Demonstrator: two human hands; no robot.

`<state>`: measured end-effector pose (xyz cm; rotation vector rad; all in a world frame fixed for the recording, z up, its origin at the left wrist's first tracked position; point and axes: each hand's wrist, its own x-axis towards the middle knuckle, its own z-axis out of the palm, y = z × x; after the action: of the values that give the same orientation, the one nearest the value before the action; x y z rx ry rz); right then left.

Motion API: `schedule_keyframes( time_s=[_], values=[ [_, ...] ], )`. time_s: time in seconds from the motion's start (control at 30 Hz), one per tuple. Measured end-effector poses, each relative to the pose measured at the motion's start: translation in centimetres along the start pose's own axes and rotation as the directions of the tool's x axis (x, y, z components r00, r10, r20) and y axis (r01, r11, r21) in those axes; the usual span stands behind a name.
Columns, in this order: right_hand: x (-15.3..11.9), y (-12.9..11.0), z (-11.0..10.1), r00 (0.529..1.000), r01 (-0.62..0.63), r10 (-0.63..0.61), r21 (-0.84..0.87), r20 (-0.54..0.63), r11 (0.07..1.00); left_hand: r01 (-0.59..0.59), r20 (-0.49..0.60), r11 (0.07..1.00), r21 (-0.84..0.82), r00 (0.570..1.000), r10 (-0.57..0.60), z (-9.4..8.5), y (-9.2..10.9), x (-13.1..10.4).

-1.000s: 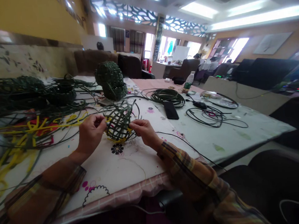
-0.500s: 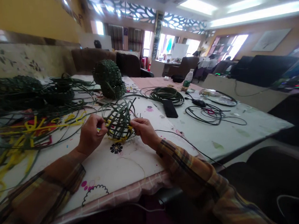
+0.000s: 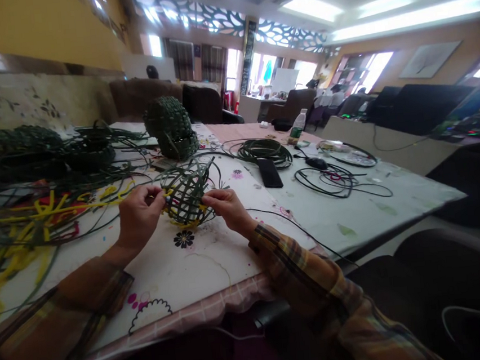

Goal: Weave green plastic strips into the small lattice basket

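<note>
basket (image 3: 186, 201) left of phone (image 3: 270, 173)

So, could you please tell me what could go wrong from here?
Perhaps these:
1. The yellow strip behind the left hand runs toward the tangled strips and could snag there.
2. Loose ends stick up from the open woven piece, so its weave might slip if the right hand lets go.

Open-weave basket (image 3: 187, 195), plastic-looking, smooth, faintly glossy.
</note>
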<state>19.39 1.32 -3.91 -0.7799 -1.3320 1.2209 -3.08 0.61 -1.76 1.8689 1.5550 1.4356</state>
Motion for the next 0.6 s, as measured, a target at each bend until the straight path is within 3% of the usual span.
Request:
schedule_keyframes(
  time_s=[0.2, 0.33, 0.5, 0.6],
  values=[
    [0.0, 0.2, -0.2, 0.997, 0.078, -0.077, -0.088, 0.018, 0.993, -0.007, 0.002, 0.999, -0.040, 1.000, 0.007, 0.4, -0.2, 0.5],
    [0.2, 0.9, -0.4, 0.994, 0.103, -0.105, -0.113, -0.008, 0.988, -0.094, -0.033, 0.995, -0.036, 0.995, 0.093, 0.7, -1.1, 0.4],
    [0.2, 1.0, -0.3, 0.989, 0.061, -0.069, -0.067, -0.132, 0.996, -0.205, -0.034, 0.979, 0.007, 0.978, 0.205, 1.0, -1.8, 0.0],
    [0.0, 0.7, -0.1, 0.991, 0.017, -0.019, -0.013, -0.136, 1.000, -0.171, -0.046, 0.985, -0.034, 0.985, 0.169, 1.4, -1.7, -0.1]
  ],
)
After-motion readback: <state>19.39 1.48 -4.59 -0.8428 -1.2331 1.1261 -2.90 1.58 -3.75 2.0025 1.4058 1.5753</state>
